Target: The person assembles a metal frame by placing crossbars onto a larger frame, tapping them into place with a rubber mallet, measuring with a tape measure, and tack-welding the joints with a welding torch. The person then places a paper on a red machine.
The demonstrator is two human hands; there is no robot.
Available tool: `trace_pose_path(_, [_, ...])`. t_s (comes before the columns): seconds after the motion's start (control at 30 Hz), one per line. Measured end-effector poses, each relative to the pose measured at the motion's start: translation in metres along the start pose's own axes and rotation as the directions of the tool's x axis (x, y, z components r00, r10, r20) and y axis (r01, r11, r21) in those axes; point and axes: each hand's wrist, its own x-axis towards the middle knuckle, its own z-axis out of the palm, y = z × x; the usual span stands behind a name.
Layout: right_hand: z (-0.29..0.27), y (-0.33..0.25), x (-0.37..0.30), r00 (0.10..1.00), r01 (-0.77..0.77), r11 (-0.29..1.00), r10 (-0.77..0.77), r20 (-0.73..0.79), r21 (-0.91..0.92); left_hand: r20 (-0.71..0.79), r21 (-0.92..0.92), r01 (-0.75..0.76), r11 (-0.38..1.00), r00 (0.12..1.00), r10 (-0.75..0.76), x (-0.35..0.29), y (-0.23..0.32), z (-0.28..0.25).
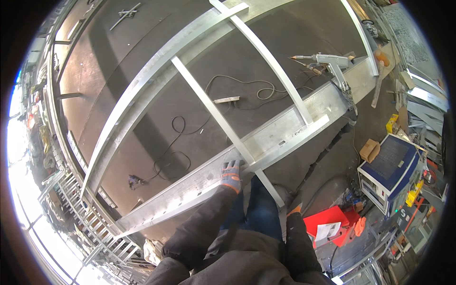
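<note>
My left hand (231, 176), in a grey and orange work glove, lies with fingers stretched out on the near metal channel beam (209, 175), beside a crossbar (216, 115). Low at my right side is my right hand (295, 209); an orange patch of its glove shows, but its fingers are hidden. A black hose (319, 160) runs down to this hand from a grey handheld welding gun (332, 61); whether the hand grips the hose I cannot tell. The gun rests on the right part of the beam, its copper-coloured tip pointing left.
A long curved metal beam (137, 97) arcs beyond, joined by crossbars. Thin cables (178, 126) loop over the dark surface inside the frame. To the right stand a blue and white machine (392, 164), a red case (327, 218) with paper on it, and metal offcuts.
</note>
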Motion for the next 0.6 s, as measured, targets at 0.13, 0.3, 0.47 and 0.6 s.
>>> trace_pose_path(0.13, [0.019,0.018,0.001,0.95,-0.152,0.961,0.078,0.301,0.231,-0.156,-0.117,0.011,0.993,0.987,-0.03,0.005,0.007,0.002])
trace_pose_path(0.3, [0.027,0.026,0.001,0.865,-0.263,0.915,0.082,0.495,0.307,-0.129,-0.08,0.023,0.997,0.991,-0.033,0.003,0.006,0.003])
trace_pose_path(0.47, [-0.008,0.035,0.032,0.817,-0.014,0.996,-0.04,0.575,0.089,-0.109,-0.052,0.05,0.997,0.993,-0.056,0.024,-0.013,-0.045])
trace_pose_path(0.6, [-0.009,0.025,0.022,0.866,-0.121,0.977,0.19,0.463,-0.175,-0.529,0.294,0.228,0.928,0.848,-0.04,0.106,-0.054,-0.148])
